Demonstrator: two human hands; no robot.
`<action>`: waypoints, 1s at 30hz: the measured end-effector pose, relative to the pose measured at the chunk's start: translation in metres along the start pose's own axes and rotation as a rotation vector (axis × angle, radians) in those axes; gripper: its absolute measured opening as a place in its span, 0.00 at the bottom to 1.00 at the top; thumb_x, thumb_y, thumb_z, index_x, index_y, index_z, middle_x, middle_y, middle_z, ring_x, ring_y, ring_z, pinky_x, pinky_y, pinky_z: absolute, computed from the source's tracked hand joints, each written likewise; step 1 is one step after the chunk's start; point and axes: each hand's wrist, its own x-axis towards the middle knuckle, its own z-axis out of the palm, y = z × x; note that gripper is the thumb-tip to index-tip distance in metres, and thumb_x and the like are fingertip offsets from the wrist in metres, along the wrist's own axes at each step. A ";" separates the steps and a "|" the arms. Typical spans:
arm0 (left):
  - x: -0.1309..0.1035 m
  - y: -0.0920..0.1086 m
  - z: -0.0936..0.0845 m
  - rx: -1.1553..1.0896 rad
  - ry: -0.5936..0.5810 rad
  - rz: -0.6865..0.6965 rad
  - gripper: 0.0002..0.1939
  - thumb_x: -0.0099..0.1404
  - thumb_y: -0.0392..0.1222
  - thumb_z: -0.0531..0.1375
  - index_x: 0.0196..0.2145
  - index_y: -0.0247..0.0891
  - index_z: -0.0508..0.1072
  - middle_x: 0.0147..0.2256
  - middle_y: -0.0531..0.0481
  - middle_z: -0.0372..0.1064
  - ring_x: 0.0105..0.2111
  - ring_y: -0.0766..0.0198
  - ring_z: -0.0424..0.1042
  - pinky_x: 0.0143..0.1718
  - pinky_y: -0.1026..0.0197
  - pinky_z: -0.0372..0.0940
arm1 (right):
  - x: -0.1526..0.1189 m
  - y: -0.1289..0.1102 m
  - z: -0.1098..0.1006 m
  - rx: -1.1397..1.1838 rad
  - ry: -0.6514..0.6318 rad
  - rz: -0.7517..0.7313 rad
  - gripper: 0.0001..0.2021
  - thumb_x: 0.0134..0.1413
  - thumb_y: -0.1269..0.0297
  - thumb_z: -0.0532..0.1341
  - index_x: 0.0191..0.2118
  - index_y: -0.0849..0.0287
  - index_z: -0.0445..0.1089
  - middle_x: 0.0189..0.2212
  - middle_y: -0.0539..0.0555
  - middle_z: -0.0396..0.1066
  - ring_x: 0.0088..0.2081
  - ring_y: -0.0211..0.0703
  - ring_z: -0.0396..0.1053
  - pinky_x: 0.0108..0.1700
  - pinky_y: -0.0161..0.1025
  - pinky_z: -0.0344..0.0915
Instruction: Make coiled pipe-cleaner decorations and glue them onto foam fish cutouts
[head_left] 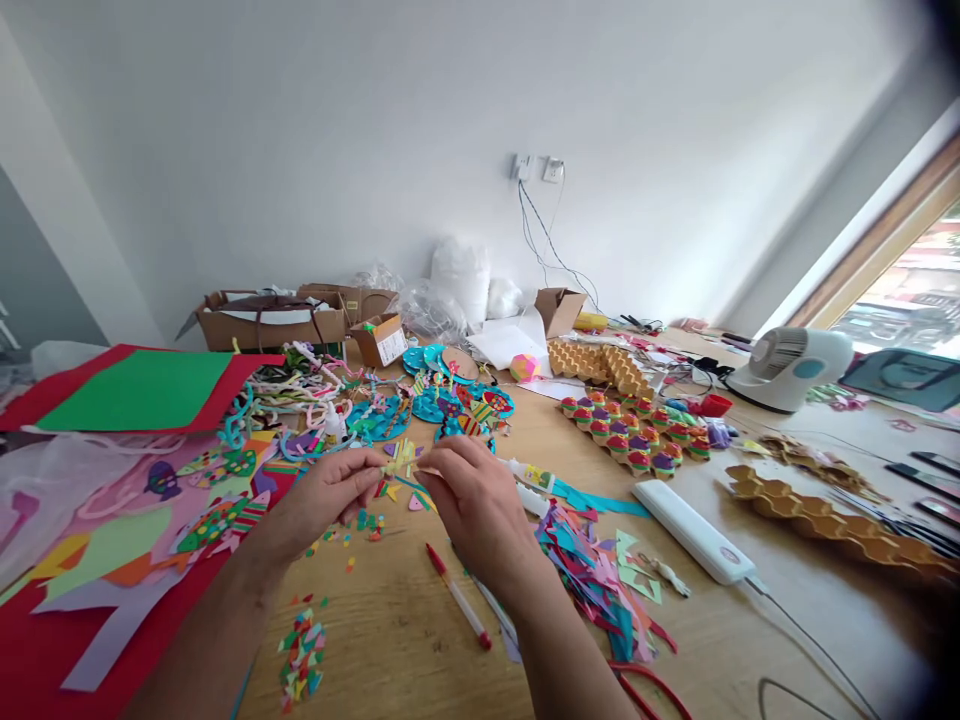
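Near the middle of the table, my left hand [341,497] and my right hand [472,500] meet fingertip to fingertip. Between them is a small yellowish strip [397,467], pinched from both sides; its exact shape is too small to tell. Just beyond the fingers lie striped yellow and purple paper pieces [405,450]. Small paper bits [367,522] lie below the hands. A red pen [459,597] rests on the wood near my right wrist. Decorated blue paper discs [431,404] sit farther back.
Coloured sheets [135,390] cover the left side. Paper strips [592,570], red scissors [652,690] and a white device with a cable [694,530] lie right. Painted egg trays [630,435] and a fan [787,368] stand farther right; cardboard boxes [270,325] are behind.
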 end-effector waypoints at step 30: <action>0.007 -0.009 0.022 0.786 0.281 0.256 0.13 0.62 0.43 0.47 0.32 0.38 0.70 0.26 0.50 0.70 0.26 0.61 0.68 0.28 0.63 0.56 | -0.001 0.019 0.049 -0.253 0.064 0.115 0.08 0.55 0.68 0.56 0.26 0.58 0.68 0.26 0.52 0.70 0.32 0.40 0.64 0.35 0.35 0.53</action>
